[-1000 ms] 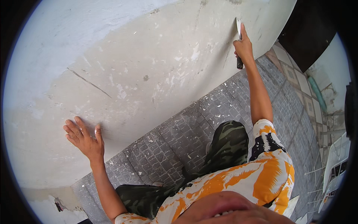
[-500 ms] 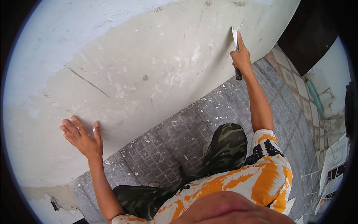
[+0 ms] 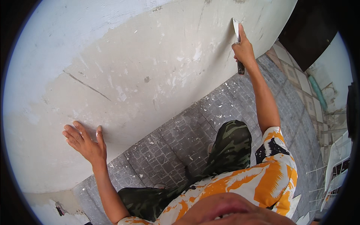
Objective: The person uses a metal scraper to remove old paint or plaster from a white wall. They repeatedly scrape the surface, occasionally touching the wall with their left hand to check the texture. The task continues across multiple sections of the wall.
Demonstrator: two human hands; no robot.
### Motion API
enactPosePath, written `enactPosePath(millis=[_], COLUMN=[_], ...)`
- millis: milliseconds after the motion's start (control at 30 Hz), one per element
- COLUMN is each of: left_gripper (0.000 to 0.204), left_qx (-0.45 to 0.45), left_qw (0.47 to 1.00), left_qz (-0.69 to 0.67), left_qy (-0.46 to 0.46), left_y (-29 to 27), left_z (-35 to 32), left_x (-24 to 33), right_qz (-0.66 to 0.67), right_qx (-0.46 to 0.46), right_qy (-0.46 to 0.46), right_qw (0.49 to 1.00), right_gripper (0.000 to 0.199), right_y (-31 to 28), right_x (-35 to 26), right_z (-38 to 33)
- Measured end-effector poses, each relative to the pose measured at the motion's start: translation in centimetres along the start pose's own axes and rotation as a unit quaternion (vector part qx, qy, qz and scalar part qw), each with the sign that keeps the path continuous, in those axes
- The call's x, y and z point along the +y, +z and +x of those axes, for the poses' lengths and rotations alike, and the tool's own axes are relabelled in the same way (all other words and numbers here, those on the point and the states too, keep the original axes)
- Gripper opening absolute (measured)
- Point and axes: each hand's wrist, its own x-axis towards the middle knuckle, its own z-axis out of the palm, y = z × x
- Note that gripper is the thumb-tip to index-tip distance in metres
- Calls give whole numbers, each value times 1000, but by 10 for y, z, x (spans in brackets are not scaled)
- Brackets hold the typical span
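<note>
Since a second ago the right hand [image 3: 244, 48] has slid the scraper [image 3: 237, 41] slightly down and left along the wall [image 3: 150, 71], while the left hand [image 3: 85, 140] has stayed put. The wall, grey and scraped patchy below pale paint, fills the upper view above the grey paved floor [image 3: 176, 150]. The left hand presses flat against it, fingers spread wide. The right hand's fingers wrap the scraper's dark handle, blade upward against the wall.

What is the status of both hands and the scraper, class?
Left hand flat on wall, open. Right hand shut on scraper, blade against wall. Nothing in the way; paint flecks on paving.
</note>
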Motion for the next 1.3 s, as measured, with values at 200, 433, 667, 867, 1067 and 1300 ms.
enactPosePath(millis=[200,433,667,867,1067,1300], left_gripper=[90,94,104,108,109,109], left_qx=[-29,-51,-47,-31,-9,-27], left_qw=[1000,997,990,988,986,987], left_qz=[-5,46,113,141,153,158], left_qy=[-1,31,76,62,61,27], left_y=[-4,4,17,30,44,43], left_z=[1,-3,-20,-25,-25,-31], left_x=[0,-10,-23,-25,-23,-17], right_qz=[19,76,107,9,80,54], right_qx=[-28,-68,-32,-115,-35,-61], right_qy=[80,200,195,92,58,80], right_qw=[996,974,974,989,995,994], right_gripper=[95,96,97,101,102,101], right_y=[33,99,112,150,178,154], right_x=[43,104,121,200,229,167], right_z=[-7,-81,-96,-108,-144,-143])
